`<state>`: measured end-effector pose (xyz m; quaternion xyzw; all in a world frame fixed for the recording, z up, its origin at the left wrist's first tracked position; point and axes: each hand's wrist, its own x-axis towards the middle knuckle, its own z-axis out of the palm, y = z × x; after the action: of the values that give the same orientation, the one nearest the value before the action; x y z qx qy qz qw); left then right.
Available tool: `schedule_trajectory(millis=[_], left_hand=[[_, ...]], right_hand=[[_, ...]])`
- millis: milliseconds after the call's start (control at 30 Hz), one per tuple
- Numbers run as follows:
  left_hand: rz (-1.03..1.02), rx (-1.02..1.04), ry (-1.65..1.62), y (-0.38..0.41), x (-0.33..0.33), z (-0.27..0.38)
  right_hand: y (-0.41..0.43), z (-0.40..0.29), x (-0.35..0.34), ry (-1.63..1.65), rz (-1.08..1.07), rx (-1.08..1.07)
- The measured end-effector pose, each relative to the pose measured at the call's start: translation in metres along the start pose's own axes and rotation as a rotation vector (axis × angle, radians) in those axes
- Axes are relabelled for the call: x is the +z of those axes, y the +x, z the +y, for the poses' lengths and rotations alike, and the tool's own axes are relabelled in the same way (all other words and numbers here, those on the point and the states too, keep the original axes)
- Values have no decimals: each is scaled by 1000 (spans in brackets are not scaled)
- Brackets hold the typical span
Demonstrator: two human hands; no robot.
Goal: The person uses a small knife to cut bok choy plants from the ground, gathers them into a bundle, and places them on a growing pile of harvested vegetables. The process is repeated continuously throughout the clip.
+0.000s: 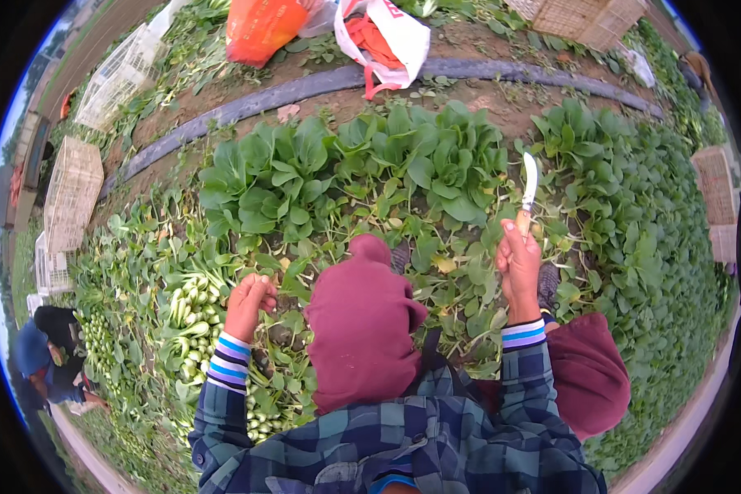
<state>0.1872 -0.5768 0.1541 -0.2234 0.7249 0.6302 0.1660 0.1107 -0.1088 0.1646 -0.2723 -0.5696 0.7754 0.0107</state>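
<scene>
My right hand (520, 262) grips the wooden handle of a curved-blade knife (530, 182), its blade pointing away from me. Beside the heap of cut bok choy (194, 327) is my left hand (251, 299), with its fingers curled; whether anything small is between them cannot be told. The cut heads lie with pale stem bases showing, and more of them lie near my left forearm. In front of my knees stands a row of uncut leafy bok choy (432, 157). Loose leaves and low plants cover the ground between the hands.
A dark flat hose (321, 83) crosses the soil beyond the row. Past it lie a red-orange bag (259, 31) and a white bag (407, 37). Plastic crates (74, 191) stand at left, others at upper right and right. A co-worker (52, 358) bends at far left. Dense greens (648, 247) grow at right.
</scene>
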Motion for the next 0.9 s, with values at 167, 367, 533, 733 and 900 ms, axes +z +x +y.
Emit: schedule_trajectory(millis=[167,367,533,733,900], left_hand=[[-245,147,636,44,82,33],[-318,437,1116,78,201,96],[-913,701,1141,112,308,123],[-1302,828,1146,172,428,109],[-559,1148,1458,238,489,66]], right_hand=[[27,56,-90,51,301,-4],[40,118,-106,81,381,84],[61,138,-104,102,282,141],[91,136,-123,57,294,192],[122,118,-125,-173,240,160]])
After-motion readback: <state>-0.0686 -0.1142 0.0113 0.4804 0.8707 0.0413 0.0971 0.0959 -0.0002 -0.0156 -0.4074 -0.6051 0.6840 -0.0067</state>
